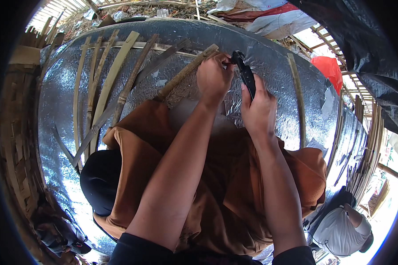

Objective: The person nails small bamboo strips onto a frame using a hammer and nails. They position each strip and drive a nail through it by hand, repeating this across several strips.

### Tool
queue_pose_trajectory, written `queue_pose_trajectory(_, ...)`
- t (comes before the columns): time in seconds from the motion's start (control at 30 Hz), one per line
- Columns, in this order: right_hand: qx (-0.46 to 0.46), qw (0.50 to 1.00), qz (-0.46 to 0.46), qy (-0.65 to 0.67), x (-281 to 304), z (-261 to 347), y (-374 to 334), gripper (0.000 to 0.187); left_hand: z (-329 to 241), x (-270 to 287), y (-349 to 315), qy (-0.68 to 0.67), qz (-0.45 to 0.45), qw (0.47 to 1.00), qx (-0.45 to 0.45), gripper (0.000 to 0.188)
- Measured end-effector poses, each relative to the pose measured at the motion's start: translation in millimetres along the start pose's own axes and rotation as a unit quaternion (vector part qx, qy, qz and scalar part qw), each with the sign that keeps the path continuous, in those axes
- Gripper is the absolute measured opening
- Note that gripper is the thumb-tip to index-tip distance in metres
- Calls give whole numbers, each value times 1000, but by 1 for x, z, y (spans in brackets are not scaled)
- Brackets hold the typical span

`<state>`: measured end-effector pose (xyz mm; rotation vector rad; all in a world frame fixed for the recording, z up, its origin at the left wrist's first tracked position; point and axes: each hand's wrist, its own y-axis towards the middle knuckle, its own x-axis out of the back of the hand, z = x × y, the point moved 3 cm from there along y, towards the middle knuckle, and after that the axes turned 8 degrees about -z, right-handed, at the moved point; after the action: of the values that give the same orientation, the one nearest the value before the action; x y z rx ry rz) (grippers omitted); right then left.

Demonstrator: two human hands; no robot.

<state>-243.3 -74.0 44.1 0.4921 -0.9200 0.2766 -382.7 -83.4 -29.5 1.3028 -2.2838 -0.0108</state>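
Note:
My right hand point(258, 112) is wrapped round the handle of a black tool point(246, 75) with a rounded, hooked-looking head; its exact kind is unclear. Just left of that head, the fingers of my left hand point(214, 78) are curled closed in a pinch, and whatever they hold is too small to make out. Below both hands a brown cloth point(139, 145) covers my lap. A bamboo stick point(185, 72) lies slantwise on the silver foil sheet point(269, 55), its far end close to my left hand.
Several bamboo strips point(106, 84) lie on the foil to the left, some crossing. One more strip point(297, 101) lies to the right. A red plastic bag point(328, 70) and black sheeting point(353, 35) are at the far right. Another person in a grey shirt point(340, 234) is at the lower right.

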Motion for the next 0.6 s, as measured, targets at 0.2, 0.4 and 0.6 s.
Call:
queue_pose_trajectory(0.2,23,991,-100,88,11,12,2,41,2,-5,-1,2,8,1000,30,16)
queue_pose_trajectory(0.4,16,995,-84,47,4,4,0,43,5,-5,1,-10,-2,1000,13,15)
queue_pose_trajectory(0.6,-21,999,6,-25,-1,-1,1,41,6,-4,-1,-15,-7,1000,6,14)
